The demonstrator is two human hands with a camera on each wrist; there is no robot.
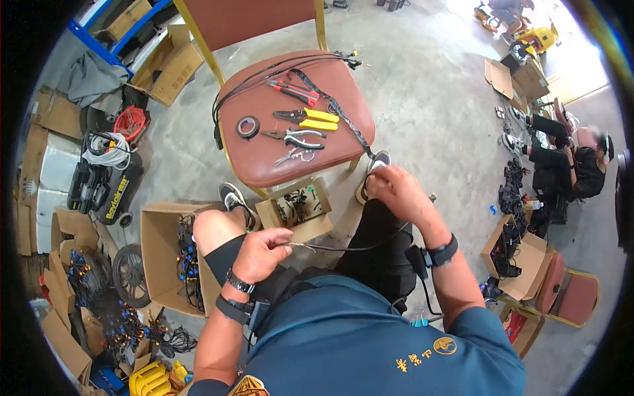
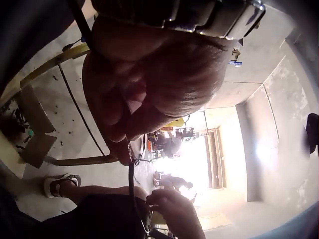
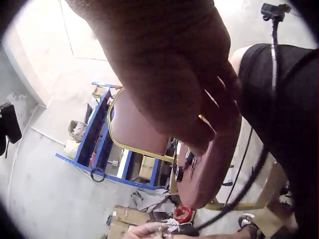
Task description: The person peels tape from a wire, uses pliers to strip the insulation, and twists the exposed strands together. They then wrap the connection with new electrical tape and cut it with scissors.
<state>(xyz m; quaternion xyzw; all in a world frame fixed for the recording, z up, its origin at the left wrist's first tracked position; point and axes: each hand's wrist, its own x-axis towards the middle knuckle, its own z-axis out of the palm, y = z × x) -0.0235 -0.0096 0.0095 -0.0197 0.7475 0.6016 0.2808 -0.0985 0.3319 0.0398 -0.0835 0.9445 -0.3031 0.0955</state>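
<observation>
Pinching cable (image 1: 343,249) near lettered shirt (image 1: 356,330)

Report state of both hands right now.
Left hand: closed, pinching the black cable near its bare wires.
Right hand: open, fingers loosely bent, nothing visible held.

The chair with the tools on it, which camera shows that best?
The head view: it looks down on the chair, tape roll and yellow-handled tool in plain sight. The right wrist view shows backrest and seat, partly behind the right hand; the left wrist view, only gold-coloured frame.
</observation>
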